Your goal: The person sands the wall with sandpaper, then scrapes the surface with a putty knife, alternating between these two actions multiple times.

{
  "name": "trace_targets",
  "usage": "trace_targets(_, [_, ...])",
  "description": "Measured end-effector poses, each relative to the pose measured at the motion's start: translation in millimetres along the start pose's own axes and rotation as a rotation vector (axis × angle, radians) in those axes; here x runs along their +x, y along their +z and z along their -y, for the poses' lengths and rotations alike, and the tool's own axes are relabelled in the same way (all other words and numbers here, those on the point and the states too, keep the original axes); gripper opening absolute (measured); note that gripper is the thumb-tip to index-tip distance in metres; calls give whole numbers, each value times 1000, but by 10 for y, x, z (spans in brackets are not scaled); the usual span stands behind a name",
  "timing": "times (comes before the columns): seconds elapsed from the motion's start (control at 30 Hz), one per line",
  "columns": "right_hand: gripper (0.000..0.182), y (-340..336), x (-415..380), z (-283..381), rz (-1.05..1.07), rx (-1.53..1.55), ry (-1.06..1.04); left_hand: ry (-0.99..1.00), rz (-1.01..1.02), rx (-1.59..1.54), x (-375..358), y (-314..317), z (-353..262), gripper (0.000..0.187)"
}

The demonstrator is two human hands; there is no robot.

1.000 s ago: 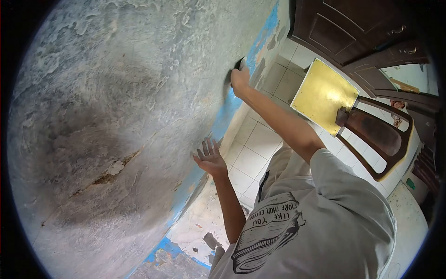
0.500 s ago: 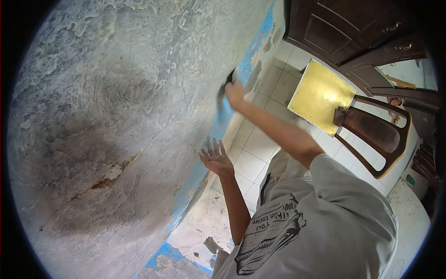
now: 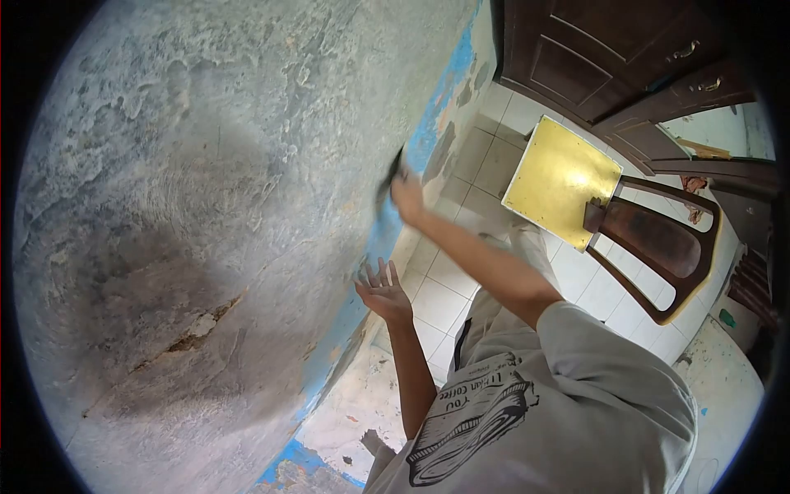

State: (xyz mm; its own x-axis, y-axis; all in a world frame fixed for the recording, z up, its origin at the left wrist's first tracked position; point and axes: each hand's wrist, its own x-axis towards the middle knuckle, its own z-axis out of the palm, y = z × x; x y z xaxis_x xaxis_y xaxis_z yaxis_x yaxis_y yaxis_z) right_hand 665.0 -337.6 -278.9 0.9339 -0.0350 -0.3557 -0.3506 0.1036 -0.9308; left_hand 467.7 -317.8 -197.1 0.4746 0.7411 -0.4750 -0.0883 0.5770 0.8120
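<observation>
My right hand (image 3: 406, 194) is closed round a dark, thin tool (image 3: 393, 170), pressed against the wall near the edge of its blue painted strip. Motion blurs the tool, so its exact kind cannot be made out. Lower down, my left hand (image 3: 383, 293) is open beside the blue strip (image 3: 381, 239), palm turned up and fingers spread, with nothing in it. The grey wall (image 3: 288, 165) is rough and stained, with a cracked, broken patch (image 3: 193, 336) at the lower left.
A chair with a yellow seat (image 3: 564, 177) and dark wooden back stands on the tiled floor (image 3: 440, 300) at right. Behind it is dark panelled furniture (image 3: 568, 74) with metal handles. Peeling white and blue paint (image 3: 346, 412) covers a surface below my left hand.
My right hand and the dark tool have moved down and slightly left along the wall. The view has shifted a little. My left hand remains open by the strip.
</observation>
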Motion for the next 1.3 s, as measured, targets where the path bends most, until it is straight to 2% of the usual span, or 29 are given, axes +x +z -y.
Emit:
trace_targets(0.07, [59, 159, -330, -352, -3, -32, -182, -39, 1, -23, 22, 27, 15, 91])
trace_targets(0.1, [59, 174, -348, -433, 1, -20, -187, -53, 4, -24, 30, 48, 13, 91])
trace_targets(0.13, [56, 141, -214, -513, 80, -6, -42, -66, 5, -26, 47, 63, 4, 92])
trace_targets(0.23, [43, -135, 408, 1, 119, 152, 330, 2, 28, 74, 36, 177, -35, 91])
trace_targets(0.3, [44, -401, 781, 391, 55, 176, 278, -17, 16, 82, 32, 167, -23, 91])
trace_targets(0.33, [49, -381, 870, 342, 23, 207, 234, -22, 11, 83, 47, 176, -11, 90])
trace_targets(0.43, [62, -244, 442, 306, -42, -39, -15, -33, 15, 85, 57, 129, 54, 90])
trace_targets(0.57, [57, -119, -539, 182, 180, 152, 125, -77, 8, 110, 55, 302, 58, 91])
trace_targets(0.67, [57, -217, -283, 262, 243, 55, 251, -48, 16, 154, 124, 435, 26, 92])
trace_targets(0.73, [57, -252, 292, 369, 27, 89, 211, 5, 19, 188, 81, 584, -11, 93])
trace_targets(0.77, [60, -329, 725, 393, 28, 11, 250, 10, 17, 196, 67, 595, -12, 94])
trace_targets(0.8, [60, -442, 1109, 300, 81, 67, 217, 16, 18, 205, 55, 609, -17, 94])
trace_targets(0.87, [62, -445, 1182, 395, -46, 13, 96, 9, 17, 195, 63, 674, 43, 96])
trace_targets(0.9, [64, -463, 1172, 468, -111, -12, 37, -5, 10, 186, 64, 659, 76, 96])
trace_targets(0.93, [69, -530, 933, 663, -13, 6, 156, -20, -1, 180, 61, 653, 93, 97])
trace_targets(1.07, [59, -354, 29, 422, 178, 127, 166, -76, -37, 122, 120, 823, 123, 99])
trace_targets(1.17, [62, -402, 299, 390, 156, 158, 111, -70, -41, 137, 223, 986, 53, 101])
trace_targets(1.23, [65, -648, 973, 723, 88, 116, 124, -68, -53, 116, 262, 1046, 26, 103])
trace_targets(1.3, [66, -788, 1616, 856, 9, 214, 105, -50, -30, 127, 263, 1039, 55, 105])
